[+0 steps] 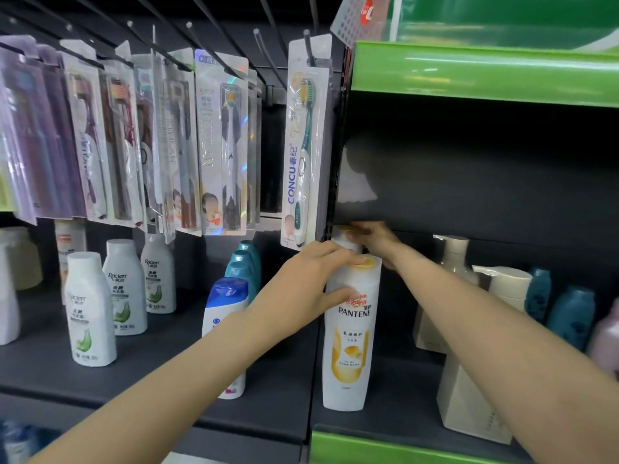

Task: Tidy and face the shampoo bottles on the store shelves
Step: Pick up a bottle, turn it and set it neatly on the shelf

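A white Pantene shampoo bottle (351, 343) with a yellow cap stands upright at the front of the dark shelf (395, 413), label facing me. My left hand (301, 283) grips its upper part, thumb across the front and fingers over the cap. My right hand (371, 239) reaches behind it and holds the top of a second white bottle (345, 241) in the row; most of that bottle is hidden.
Left of the Pantene stand a blue-capped white bottle (224, 316), teal bottles (244, 262) behind it and three white Raciem bottles (90, 309). Packaged toothbrushes (301, 155) hang above. Beige pump bottles and boxes (469, 396) and teal bottles (569, 316) stand at right.
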